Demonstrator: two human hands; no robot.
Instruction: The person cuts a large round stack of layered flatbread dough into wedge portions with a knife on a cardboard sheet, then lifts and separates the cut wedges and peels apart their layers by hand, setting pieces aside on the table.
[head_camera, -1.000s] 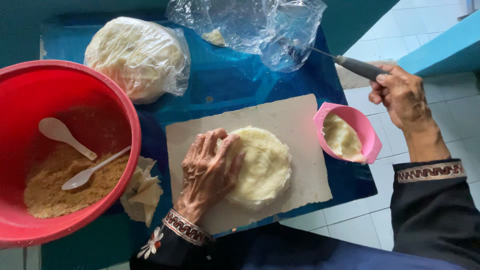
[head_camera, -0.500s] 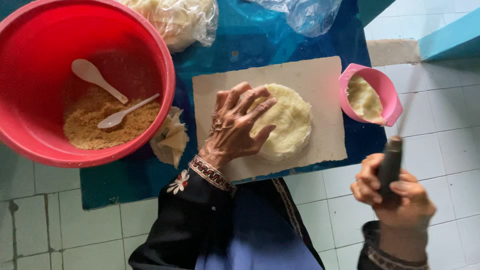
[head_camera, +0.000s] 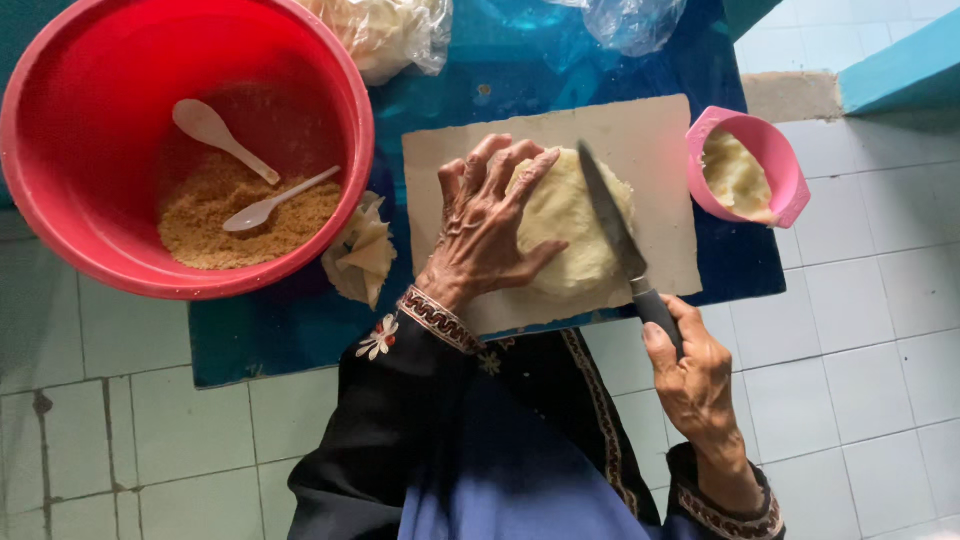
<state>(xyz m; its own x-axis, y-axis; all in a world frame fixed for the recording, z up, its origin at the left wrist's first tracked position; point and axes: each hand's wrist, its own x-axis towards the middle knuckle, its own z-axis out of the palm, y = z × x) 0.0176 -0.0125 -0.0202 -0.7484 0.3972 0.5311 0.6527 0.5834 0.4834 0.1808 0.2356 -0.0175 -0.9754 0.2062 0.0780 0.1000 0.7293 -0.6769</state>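
**Dough Under the Knife on a Low Blue Table**

On a blue table (head_camera: 300, 340) above pale floor tiles, a flattened round of pale dough (head_camera: 580, 225) lies on a beige board (head_camera: 660, 140). The left hand (head_camera: 490, 225) presses flat on the dough, fingers spread, gripping nothing. The right hand (head_camera: 695, 375) is closed around the dark handle of a knife (head_camera: 615, 235), its blade across the dough. A small pink bowl (head_camera: 775, 160) sits just right of the board; a red basin (head_camera: 60, 130) of brown crumbs holds two spoons (head_camera: 250, 170).

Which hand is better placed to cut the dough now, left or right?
Probably the right hand: it holds the knife with its blade over the dough. The left hand lies flat on it.
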